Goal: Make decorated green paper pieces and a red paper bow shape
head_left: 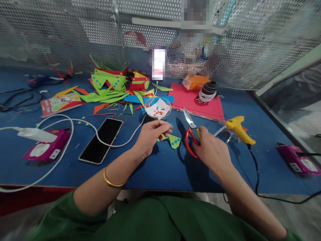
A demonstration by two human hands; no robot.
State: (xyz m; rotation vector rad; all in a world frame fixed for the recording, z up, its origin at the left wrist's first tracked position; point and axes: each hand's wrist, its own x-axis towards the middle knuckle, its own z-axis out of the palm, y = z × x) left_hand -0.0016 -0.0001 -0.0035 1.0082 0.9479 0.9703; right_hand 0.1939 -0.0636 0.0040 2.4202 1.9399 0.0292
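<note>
My left hand [153,134] is pinched closed near the middle of the blue table; a tiny blue bit shows by its fingertips. Just beyond it is a clear round bowl [147,104] holding white paper with small red, blue and yellow squares [158,111]. Beside and partly under my left hand lies a green paper piece [175,141] with blue squares on it. My right hand [210,144] is closed around red-handled scissors [191,147], their blades pointing away and slightly apart. Something yellow shows at its fingertips.
Green and red paper scraps [107,94] lie at the back left. A phone [101,140], white cable [117,146] and purple power strip [47,145] are at left. Red sheets [195,108], a yellow glue gun [240,130] and another purple strip [298,159] are at right.
</note>
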